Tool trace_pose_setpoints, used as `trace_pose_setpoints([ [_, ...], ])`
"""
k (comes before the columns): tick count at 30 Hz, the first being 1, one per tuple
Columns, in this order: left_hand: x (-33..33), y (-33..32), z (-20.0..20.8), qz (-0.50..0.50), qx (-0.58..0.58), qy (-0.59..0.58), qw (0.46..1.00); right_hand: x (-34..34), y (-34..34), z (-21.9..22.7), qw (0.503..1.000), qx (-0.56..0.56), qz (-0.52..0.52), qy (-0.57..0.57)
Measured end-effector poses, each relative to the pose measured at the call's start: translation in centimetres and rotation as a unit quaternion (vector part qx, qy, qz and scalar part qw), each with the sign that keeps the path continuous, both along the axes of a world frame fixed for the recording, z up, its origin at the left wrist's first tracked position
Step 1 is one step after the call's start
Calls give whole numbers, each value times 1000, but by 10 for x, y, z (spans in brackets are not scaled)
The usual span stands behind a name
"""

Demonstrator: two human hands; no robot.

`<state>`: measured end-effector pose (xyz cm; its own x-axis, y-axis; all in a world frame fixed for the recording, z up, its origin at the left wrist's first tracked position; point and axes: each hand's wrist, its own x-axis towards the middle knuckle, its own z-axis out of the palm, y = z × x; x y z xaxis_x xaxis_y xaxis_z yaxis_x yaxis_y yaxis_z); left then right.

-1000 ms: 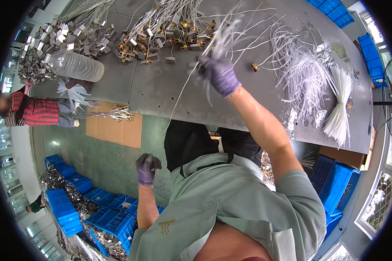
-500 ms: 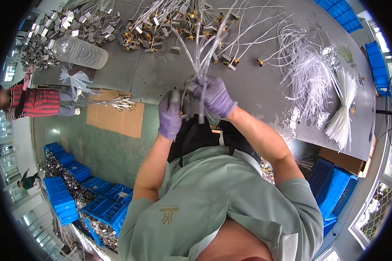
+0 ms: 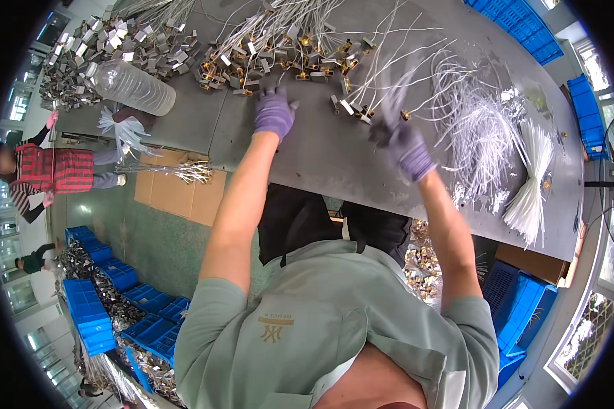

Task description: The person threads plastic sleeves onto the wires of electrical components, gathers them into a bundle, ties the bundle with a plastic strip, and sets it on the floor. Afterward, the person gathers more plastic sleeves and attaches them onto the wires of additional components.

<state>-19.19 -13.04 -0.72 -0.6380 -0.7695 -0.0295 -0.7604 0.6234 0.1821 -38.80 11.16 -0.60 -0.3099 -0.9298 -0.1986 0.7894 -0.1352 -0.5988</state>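
Observation:
My left hand [image 3: 274, 114], in a purple glove with dark fingertips, reaches forward to the near edge of a pile of small metal pieces with wires [image 3: 307, 58]. Its fingers are stretched out with the thumb apart, and nothing shows in them. Farther right, my right hand [image 3: 406, 151], gloved alike, is closed around a bundle of clear plastic strands [image 3: 394, 102] that stands up from the fist, smeared by motion. Several wired metal pieces [image 3: 351, 105] lie just left of that fist, their pale wires running toward the far right.
A clear plastic bottle [image 3: 133, 87] lies by a heap of metal pieces [image 3: 106, 51]. Loose clear strands [image 3: 481, 129] and a tied white bundle [image 3: 532, 184] cover the table's right side. Blue crates [image 3: 89, 313] stand lower left. A person in a checked apron [image 3: 65, 167] stands at left.
My hands have parted: the left went forward to the metal pile, and the right swung right with the clear strands, which both hands held close to my body before.

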Motion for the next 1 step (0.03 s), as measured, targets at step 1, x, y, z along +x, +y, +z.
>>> trace_pose_setpoints([
  [1,5,-13,-8,-22,33,-45,998,19,-23,-22,979,-22,-92,-180],
])
